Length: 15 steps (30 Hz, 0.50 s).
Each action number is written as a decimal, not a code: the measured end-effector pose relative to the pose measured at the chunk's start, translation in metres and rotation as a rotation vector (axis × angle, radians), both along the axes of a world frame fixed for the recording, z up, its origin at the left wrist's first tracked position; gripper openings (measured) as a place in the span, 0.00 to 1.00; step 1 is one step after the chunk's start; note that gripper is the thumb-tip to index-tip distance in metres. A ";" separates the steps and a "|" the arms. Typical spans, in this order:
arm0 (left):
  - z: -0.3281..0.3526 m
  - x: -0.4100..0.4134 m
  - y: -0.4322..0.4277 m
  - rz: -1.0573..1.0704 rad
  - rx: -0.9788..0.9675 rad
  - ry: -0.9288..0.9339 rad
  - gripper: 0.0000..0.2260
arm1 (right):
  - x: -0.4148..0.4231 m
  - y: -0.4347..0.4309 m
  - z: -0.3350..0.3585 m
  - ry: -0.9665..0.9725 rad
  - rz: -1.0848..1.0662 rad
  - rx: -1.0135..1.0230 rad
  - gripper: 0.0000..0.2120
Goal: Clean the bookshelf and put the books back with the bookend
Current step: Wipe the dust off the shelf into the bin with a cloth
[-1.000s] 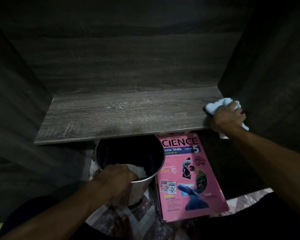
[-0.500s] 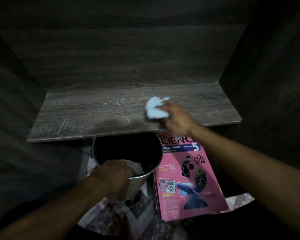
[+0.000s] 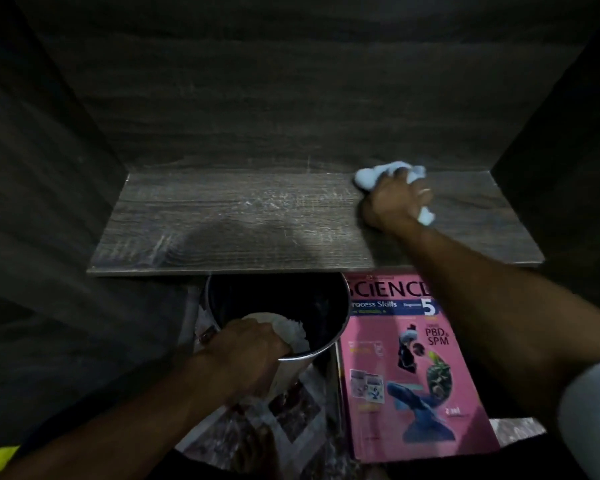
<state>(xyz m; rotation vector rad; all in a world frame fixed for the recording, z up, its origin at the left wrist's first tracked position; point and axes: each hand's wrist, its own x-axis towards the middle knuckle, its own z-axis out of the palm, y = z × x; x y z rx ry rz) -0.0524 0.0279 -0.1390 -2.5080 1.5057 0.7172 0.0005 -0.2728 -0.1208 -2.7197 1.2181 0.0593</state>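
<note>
Head view, dim light. Left hand (image 3: 246,344) low at left, fingers curled over the near rim of a steel pail (image 3: 340,327), pinching some white material (image 3: 284,329) against it; cloth or liner, cannot tell. Likely there to steady the pail, parked just under the shelf's front edge within reach for the wiping.

Shelf board (image 3: 239,230) spans mid-frame: dark wood grain, bare of books, pale streaks and scratches across the middle, a duller patch near the front.

Right hand (image 3: 395,202) is on the board's right part near the back wall, fingers curled round a wadded white cloth (image 3: 368,176) and pressing it flat to the surface; cloth bulges out ahead of the knuckles and below the little finger. Grip suits scrubbing, so the step looks like wiping, not yet restocking.

Pink science book (image 3: 413,375) lies face up on a patterned floor mat (image 3: 291,427), just right of the pail, top edge tucked below the shelf; set aside to clear the board. More books seem stacked under it. No bookend in view.
</note>
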 end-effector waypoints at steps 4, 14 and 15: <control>0.007 0.004 0.006 -0.044 -0.040 -0.128 0.14 | 0.047 0.114 0.003 -0.129 0.293 0.315 0.22; -0.015 0.019 0.045 0.072 -0.109 0.031 0.18 | 0.008 0.031 0.002 -0.133 0.046 0.039 0.29; -0.017 0.021 0.047 0.078 -0.115 0.002 0.17 | 0.005 0.021 0.004 -0.081 -0.033 0.033 0.30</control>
